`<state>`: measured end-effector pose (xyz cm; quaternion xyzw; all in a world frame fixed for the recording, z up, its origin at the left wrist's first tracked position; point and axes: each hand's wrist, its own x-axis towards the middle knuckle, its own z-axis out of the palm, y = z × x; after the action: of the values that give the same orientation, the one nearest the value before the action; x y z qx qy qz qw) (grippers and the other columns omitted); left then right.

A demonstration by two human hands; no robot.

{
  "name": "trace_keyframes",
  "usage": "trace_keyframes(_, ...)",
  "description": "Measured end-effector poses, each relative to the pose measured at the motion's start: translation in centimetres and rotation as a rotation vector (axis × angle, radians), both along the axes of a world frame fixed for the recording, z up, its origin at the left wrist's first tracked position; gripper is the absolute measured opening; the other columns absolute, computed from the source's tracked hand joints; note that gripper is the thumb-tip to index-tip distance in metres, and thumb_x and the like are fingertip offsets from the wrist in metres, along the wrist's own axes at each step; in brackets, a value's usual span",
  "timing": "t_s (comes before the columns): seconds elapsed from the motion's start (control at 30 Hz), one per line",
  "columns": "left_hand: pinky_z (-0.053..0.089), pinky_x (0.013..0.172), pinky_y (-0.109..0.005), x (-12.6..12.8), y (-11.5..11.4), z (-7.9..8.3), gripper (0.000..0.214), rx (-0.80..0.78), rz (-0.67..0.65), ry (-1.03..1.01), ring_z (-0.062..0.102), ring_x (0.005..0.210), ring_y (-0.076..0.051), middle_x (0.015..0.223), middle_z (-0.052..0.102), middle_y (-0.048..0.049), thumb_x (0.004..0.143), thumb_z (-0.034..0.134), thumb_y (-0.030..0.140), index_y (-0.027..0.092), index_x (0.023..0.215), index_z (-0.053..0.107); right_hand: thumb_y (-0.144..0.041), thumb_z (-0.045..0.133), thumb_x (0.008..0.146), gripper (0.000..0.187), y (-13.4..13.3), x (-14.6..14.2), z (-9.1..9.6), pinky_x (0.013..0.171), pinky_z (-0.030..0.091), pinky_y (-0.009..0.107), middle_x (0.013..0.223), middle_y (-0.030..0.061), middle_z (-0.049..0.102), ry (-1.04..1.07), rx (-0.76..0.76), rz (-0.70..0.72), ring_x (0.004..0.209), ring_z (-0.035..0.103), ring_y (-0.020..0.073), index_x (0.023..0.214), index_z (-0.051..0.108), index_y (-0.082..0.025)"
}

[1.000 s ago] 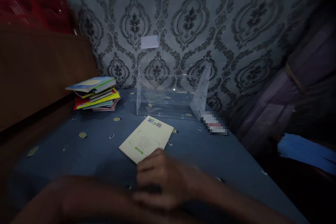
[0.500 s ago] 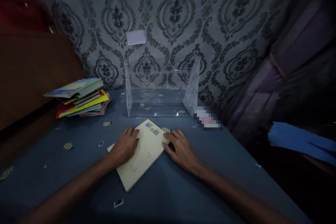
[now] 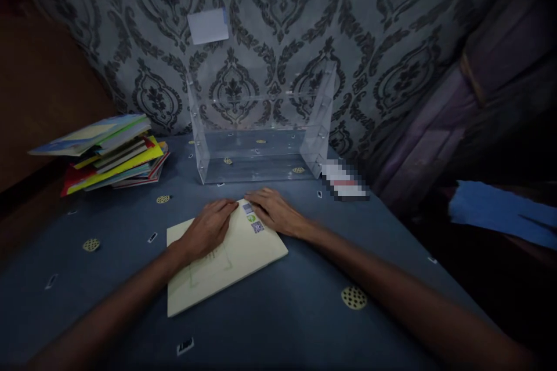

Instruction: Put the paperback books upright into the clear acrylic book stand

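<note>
A thin cream-coloured book [image 3: 235, 266] lies flat on the table, with small printed labels and a square code near its far right edge. My left hand [image 3: 208, 229] rests on its cover, fingers stretched toward the far edge. At the far right corner, my right hand [image 3: 276, 213] lies with its fingers extended over the book's edge, close to the left fingertips. Neither hand lifts the book. Part of the cover is hidden under the hands.
Behind the book stands a clear acrylic rack [image 3: 261, 153] against the patterned wall. A leaning stack of books [image 3: 117, 156] is at the left. A blurred-out item [image 3: 346, 181] lies right of the rack. A blue cloth [image 3: 500, 214] hangs beyond the table's right edge.
The book has turned on the table, its near edge now running more nearly left to right. My right hand has moved left and away from me, to the far corner. The view has shifted closer.
</note>
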<state>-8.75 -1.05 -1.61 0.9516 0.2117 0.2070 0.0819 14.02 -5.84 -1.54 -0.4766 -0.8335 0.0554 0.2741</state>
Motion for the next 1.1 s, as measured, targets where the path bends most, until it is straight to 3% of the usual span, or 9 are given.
trace_keyframes(0.1, 0.049, 0.098, -0.043, 0.1, -0.1, 0.1, 0.037, -0.012, 0.001, -0.006, 0.057, 0.116, -0.024, 0.125, 0.06, -0.0108, 0.099, 0.036, 0.018, 0.02, 0.133, 0.049, -0.014, 0.044, 0.093, 0.035, 0.9, 0.3, -0.4, 0.096, 0.046, 0.045, 0.113, 0.0122, 0.071, 0.006, -0.021, 0.007, 0.104, 0.063, 0.0249, 0.121, 0.065, -0.016)
trace_keyframes(0.27, 0.047, 0.1, -0.047, 0.2, 0.2, 0.3, 0.037, 0.049, -0.011, 0.01, 0.052, 0.122, -0.026, 0.132, 0.055, -0.014, 0.1, 0.036, 0.023, 0.018, 0.134, 0.05, -0.02, 0.042, 0.096, 0.04, 0.1, 0.5, -0.6, 0.108, 0.037, 0.049, 0.137, 0.0143, 0.059, -0.025, -0.082, -0.052, 0.129, 0.051, 0.0274, 0.133, 0.059, -0.014)
trace_keyframes(0.37, 0.045, 0.103, -0.051, 0.7, -0.3, 0.3, 0.038, 0.103, 0.011, 0.043, 0.047, 0.128, -0.029, 0.135, 0.052, -0.0147, 0.1, 0.035, 0.024, 0.019, 0.135, 0.05, -0.025, 0.041, 0.098, 0.042, -1.0, 0.8, -0.8, 0.11, 0.036, 0.05, 0.143, 0.013, 0.054, -0.04, -0.099, -0.087, 0.134, 0.047, 0.0266, 0.137, 0.056, -0.018)
trace_keyframes(0.47, 0.042, 0.106, -0.054, 1.7, -2.4, 0.5, 0.038, 0.11, -0.068, 0.044, 0.045, 0.131, -0.029, 0.135, 0.053, -0.0147, 0.1, 0.036, 0.025, 0.02, 0.135, 0.051, -0.028, 0.04, 0.099, 0.043, -2.2, 1.1, -0.8, 0.11, 0.035, 0.05, 0.143, 0.011, 0.054, -0.046, -0.096, -0.112, 0.135, 0.046, 0.0252, 0.138, 0.054, -0.022)
trace_keyframes(0.6, 0.04, 0.109, -0.052, 2.7, -7.0, 1.2, 0.04, 0.044, -0.199, 0.079, 0.046, 0.132, -0.028, 0.138, 0.053, -0.0146, 0.1, 0.04, 0.026, 0.021, 0.139, 0.047, -0.027, 0.039, 0.099, 0.043, -3.2, 1.4, -0.7, 0.111, 0.034, 0.048, 0.143, 0.0109, 0.054, -0.059, -0.113, -0.131, 0.135, 0.046, 0.0242, 0.139, 0.054, -0.022)
trace_keyframes(0.77, 0.035, 0.114, -0.049, 2.4, -10.4, 2.2, 0.046, -0.012, -0.242, 0.191, 0.045, 0.135, -0.025, 0.142, 0.051, -0.0143, 0.1, 0.038, 0.023, 0.017, 0.145, 0.038, -0.028, 0.038, 0.098, 0.044, -3.6, 1.2, -0.5, 0.112, 0.034, 0.048, 0.144, 0.0125, 0.053, -0.083, -0.131, -0.155, 0.135, 0.046, 0.0247, 0.138, 0.054, -0.019)
trace_keyframes(0.93, 0.026, 0.119, -0.052, -0.1, -10.2, 2.2, 0.052, -0.051, -0.143, 0.229, 0.037, 0.141, -0.024, 0.15, 0.045, -0.0117, 0.1, 0.043, 0.034, 0.02, 0.149, 0.032, -0.029, 0.038, 0.098, 0.045, -3.9, 1.0, -0.4, 0.112, 0.034, 0.048, 0.144, 0.0126, 0.053, -0.084, -0.14, -0.173, 0.136, 0.046, 0.0252, 0.138, 0.054, -0.018)
trace_keyframes(1.1, 0.023, 0.117, -0.057, -5.9, -6.5, 1.1, 0.049, -0.065, 0.156, 0.234, 0.037, 0.141, -0.026, 0.151, 0.044, -0.0094, 0.101, 0.034, 0.043, 0.023, 0.145, 0.041, -0.034, 0.038, 0.097, 0.047, -4.3, 0.9, 0.0, 0.111, 0.033, 0.05, 0.144, 0.0129, 0.052, -0.095, -0.164, -0.171, 0.136, 0.045, 0.0271, 0.14, 0.053, -0.02)
